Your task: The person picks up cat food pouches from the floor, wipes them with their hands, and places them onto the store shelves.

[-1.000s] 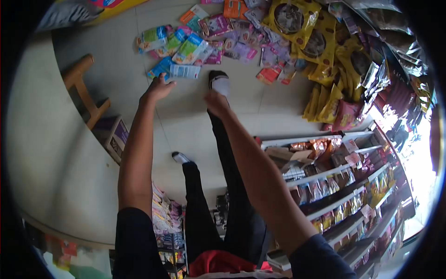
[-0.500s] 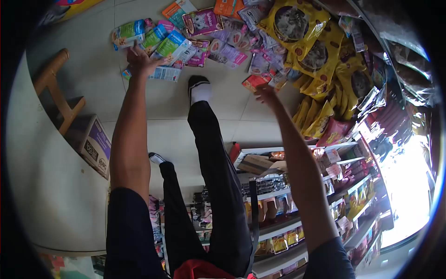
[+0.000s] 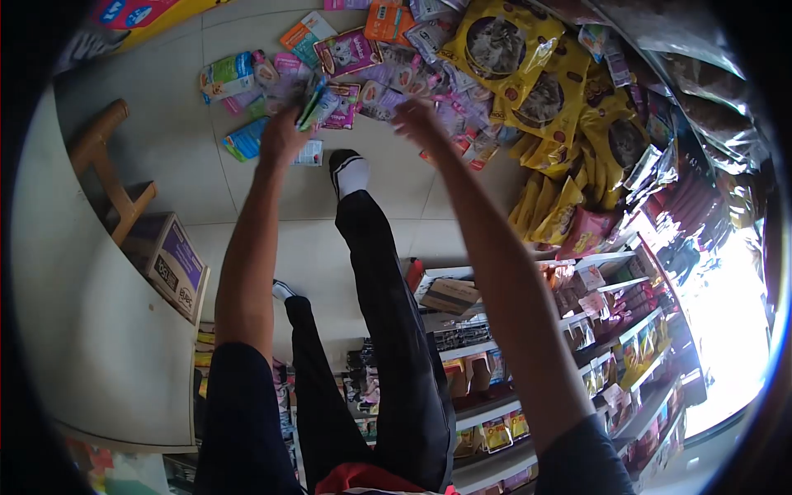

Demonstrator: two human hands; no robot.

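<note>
Left hand (image 3: 283, 139) pinches green-blue pouches (image 3: 322, 108); right hand (image 3: 421, 124), blurred, fingers loosely spread, near purple pouches (image 3: 379, 101).

My left hand (image 3: 285, 136), spread half a second ago, now closed on at least one glossy, flat green-and-blue plastic pouch (image 3: 323, 109), tipped edgewise, blurred. My right hand (image 3: 419, 124) has swung inward, nearer this grip.

Glossy plastic pouches (image 3: 350, 51), smooth tiles (image 3: 404, 190)

Purple-printed carton (image 3: 175, 268) near wooden frame (image 3: 99, 134)
</note>
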